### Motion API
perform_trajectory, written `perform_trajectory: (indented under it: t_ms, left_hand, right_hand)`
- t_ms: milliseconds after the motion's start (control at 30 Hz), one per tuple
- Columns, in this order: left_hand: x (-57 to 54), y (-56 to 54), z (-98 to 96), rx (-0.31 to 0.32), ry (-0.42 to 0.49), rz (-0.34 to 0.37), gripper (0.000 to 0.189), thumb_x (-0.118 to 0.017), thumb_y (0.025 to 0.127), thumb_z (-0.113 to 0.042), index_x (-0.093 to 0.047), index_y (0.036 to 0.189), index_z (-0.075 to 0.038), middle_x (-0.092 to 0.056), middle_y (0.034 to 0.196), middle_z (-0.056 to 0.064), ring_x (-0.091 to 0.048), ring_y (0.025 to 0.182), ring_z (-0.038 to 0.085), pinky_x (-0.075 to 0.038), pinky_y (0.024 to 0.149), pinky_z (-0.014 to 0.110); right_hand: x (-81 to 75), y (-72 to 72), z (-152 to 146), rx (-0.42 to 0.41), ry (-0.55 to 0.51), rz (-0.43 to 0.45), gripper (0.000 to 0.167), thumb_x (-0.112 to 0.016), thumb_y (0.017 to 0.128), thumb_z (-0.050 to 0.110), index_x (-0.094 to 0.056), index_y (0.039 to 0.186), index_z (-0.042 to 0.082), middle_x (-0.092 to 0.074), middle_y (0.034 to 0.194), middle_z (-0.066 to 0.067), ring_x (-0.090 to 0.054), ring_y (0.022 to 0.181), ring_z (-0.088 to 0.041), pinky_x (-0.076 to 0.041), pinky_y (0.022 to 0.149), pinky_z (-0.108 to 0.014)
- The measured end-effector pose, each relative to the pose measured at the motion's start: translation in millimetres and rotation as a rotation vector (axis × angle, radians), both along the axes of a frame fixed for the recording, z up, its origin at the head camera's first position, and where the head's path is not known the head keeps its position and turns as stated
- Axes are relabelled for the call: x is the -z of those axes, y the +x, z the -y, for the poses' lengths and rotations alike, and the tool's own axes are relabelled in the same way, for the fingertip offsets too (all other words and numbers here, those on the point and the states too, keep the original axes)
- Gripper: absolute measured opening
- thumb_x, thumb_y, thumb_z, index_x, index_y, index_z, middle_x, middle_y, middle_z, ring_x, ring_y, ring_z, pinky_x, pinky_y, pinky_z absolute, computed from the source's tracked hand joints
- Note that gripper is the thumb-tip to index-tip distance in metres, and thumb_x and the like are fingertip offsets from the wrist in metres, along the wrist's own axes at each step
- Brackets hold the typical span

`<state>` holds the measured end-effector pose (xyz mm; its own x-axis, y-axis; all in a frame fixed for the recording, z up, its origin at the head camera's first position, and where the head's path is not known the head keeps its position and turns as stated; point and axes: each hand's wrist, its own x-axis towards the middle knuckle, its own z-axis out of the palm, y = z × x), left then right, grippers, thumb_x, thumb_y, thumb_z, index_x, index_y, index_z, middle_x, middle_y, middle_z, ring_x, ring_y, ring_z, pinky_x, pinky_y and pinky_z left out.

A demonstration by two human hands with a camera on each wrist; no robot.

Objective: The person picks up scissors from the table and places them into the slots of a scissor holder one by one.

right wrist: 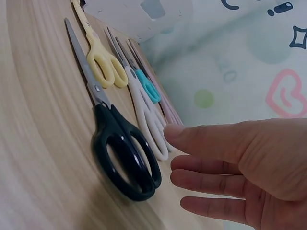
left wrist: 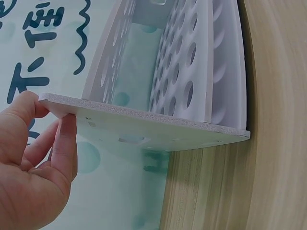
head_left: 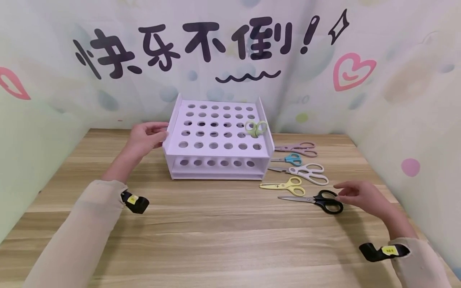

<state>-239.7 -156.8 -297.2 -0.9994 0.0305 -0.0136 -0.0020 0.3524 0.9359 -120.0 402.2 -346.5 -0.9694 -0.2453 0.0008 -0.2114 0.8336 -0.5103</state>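
A white rack (head_left: 216, 154) with rows of round holes stands at the back of the table, and green-handled scissors (head_left: 255, 128) stand in one of its right-hand holes. My left hand (head_left: 142, 140) pinches the edge of the rack's left side panel (left wrist: 124, 127) between thumb and fingers. At the right, my right hand (head_left: 363, 196) is held with fingers loosely extended beside the handles of the black scissors (right wrist: 127, 158). Nothing is in its grasp. The black scissors lie flat on the wood, blades toward the left in the head view.
Right of the rack lie yellow scissors (head_left: 284, 186), white scissors (head_left: 306, 172), small blue scissors (head_left: 293, 160) and mauve scissors (head_left: 300, 149), tips toward the rack. A printed curtain (head_left: 201, 76) rises behind the wooden table (head_left: 216, 232) and along both sides.
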Motion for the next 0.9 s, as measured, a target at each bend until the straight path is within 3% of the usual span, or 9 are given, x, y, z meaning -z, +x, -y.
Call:
perform_trajectory:
  t_ms: [433, 900]
  left_hand:
    - [-1.1, -0.1, -0.7, -0.004, 0.005, 0.014, 0.041, -0.055, 0.090, -0.013, -0.051, 0.129, -0.003, -0.050, 0.110, 0.010, -0.052, 0.092, 0.015, -0.052, 0.073, 0.018]
    - [-0.1, -1.7, -0.1, 0.001, 0.019, 0.024, 0.043, -0.056, 0.090, -0.013, -0.050, 0.131, -0.004, -0.051, 0.110, 0.009, -0.052, 0.093, 0.014, -0.052, 0.074, 0.019]
  right_hand:
    - [21.0, 21.9, -8.2, 0.156, 0.019, 0.086, 0.044, -0.072, 0.080, 0.021, -0.061, 0.111, -0.007, -0.066, 0.086, -0.010, -0.059, 0.070, -0.008, -0.050, 0.058, -0.022]
    - [42.1, 37.1, 0.4, 0.299, 0.024, -0.046, 0.049, -0.072, 0.079, 0.029, -0.062, 0.110, -0.006, -0.066, 0.081, -0.009, -0.055, 0.065, -0.005, -0.045, 0.052, -0.021]
